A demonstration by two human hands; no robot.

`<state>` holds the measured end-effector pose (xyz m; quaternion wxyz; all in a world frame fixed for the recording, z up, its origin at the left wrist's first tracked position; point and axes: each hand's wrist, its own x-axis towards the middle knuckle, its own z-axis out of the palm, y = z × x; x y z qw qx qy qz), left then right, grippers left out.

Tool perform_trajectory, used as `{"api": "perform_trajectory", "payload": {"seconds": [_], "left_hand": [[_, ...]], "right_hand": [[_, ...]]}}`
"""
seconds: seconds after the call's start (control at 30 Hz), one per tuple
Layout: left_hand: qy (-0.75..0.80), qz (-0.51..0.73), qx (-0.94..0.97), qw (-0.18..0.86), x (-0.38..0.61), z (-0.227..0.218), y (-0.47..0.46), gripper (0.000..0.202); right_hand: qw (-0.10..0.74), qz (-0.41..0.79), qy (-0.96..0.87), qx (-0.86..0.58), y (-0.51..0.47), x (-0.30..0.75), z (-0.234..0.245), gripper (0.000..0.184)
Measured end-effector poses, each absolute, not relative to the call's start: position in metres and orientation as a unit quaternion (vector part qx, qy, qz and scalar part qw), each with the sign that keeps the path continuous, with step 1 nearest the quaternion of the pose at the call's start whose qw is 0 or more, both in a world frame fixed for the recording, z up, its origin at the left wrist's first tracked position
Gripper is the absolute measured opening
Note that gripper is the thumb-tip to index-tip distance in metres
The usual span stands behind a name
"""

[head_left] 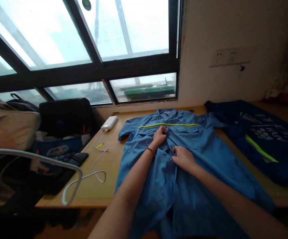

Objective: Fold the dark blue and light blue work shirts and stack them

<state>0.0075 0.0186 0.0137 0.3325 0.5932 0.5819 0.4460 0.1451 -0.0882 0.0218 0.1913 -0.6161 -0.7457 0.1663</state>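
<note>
A blue short-sleeved work shirt (pixel 201 159) lies spread front side up, its collar toward the wall and its lower part hanging over the near table edge. A yellow-green stripe (pixel 183 125) crosses its chest. My left hand (pixel 160 135), with a beaded bracelet at the wrist, pinches the front opening just below the stripe. Lower down and to the right, my right hand (pixel 182 156) has its fingers closed on the same opening's edge. Any buttons under the fingers are too small to make out.
A wooden table (pixel 106 189) carries the shirt. Left of it lie a white power bank (pixel 109 123) and its white cable (pixel 94 173). Dark blue folded clothing (pixel 265 132) lies on the right. A black chair (pixel 65 116) and a blue bag (pixel 59 152) stand left.
</note>
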Motion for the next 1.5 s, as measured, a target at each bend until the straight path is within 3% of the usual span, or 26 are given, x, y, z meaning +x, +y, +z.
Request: {"api": "perform_trajectory", "payload": {"seconds": [0.1, 0.2, 0.3, 0.4, 0.53, 0.67, 0.8, 0.93, 1.07, 1.13, 1.2, 1.27, 1.37, 1.43, 1.5], "left_hand": [[0.574, 0.432, 0.641, 0.269, 0.010, 0.013, 0.031, 0.027], [0.562, 0.419, 0.658, 0.274, 0.011, 0.012, 0.037, 0.031], [0.538, 0.399, 0.660, 0.340, 0.007, 0.020, 0.020, 0.045], [0.521, 0.415, 0.651, 0.363, -0.003, 0.041, -0.035, 0.054], [0.533, 0.379, 0.731, 0.194, -0.009, 0.058, -0.150, 0.042], [0.551, 0.276, 0.771, 0.161, -0.003, 0.035, -0.229, 0.037], [0.542, 0.322, 0.761, 0.153, -0.005, 0.020, -0.248, 0.020], [0.468, 0.319, 0.763, 0.311, -0.025, 0.043, -0.262, 0.015], [0.342, 0.165, 0.755, 0.534, -0.046, 0.082, -0.278, 0.021], [0.313, 0.084, 0.744, 0.584, -0.046, 0.100, -0.271, 0.028], [0.344, 0.078, 0.723, 0.594, -0.036, 0.109, -0.249, 0.034], [0.420, 0.132, 0.706, 0.555, -0.018, 0.106, -0.213, 0.035], [0.529, 0.214, 0.732, 0.372, 0.014, 0.082, -0.152, 0.027], [0.561, 0.205, 0.758, 0.263, 0.030, 0.063, -0.118, 0.019], [0.565, 0.166, 0.777, 0.224, 0.038, 0.047, -0.095, 0.014]], "right_hand": [[0.301, 0.317, -0.663, -0.608, -0.062, 0.155, 0.014, 0.028], [0.408, 0.517, -0.523, -0.541, -0.045, 0.169, 0.014, 0.041], [0.426, 0.675, -0.398, -0.452, -0.038, 0.182, 0.022, 0.052], [0.409, 0.745, -0.330, -0.410, -0.038, 0.189, 0.030, 0.055], [0.407, 0.750, -0.324, -0.407, -0.039, 0.188, 0.034, 0.056], [0.396, 0.751, -0.321, -0.421, -0.041, 0.186, 0.033, 0.057], [0.398, 0.765, -0.293, -0.413, -0.042, 0.189, 0.032, 0.058], [0.397, 0.775, -0.277, -0.406, -0.043, 0.194, 0.031, 0.057], [0.366, 0.789, -0.270, -0.414, -0.043, 0.197, 0.033, 0.057], [0.343, 0.787, -0.279, -0.431, -0.043, 0.198, 0.035, 0.057], [0.324, 0.782, -0.293, -0.444, -0.044, 0.198, 0.036, 0.056], [0.320, 0.773, -0.311, -0.452, -0.046, 0.199, 0.037, 0.055], [0.337, 0.754, -0.338, -0.452, -0.049, 0.199, 0.039, 0.051], [0.356, 0.747, -0.351, -0.439, -0.050, 0.200, 0.041, 0.047], [0.374, 0.745, -0.361, -0.419, -0.051, 0.201, 0.043, 0.043]]}}
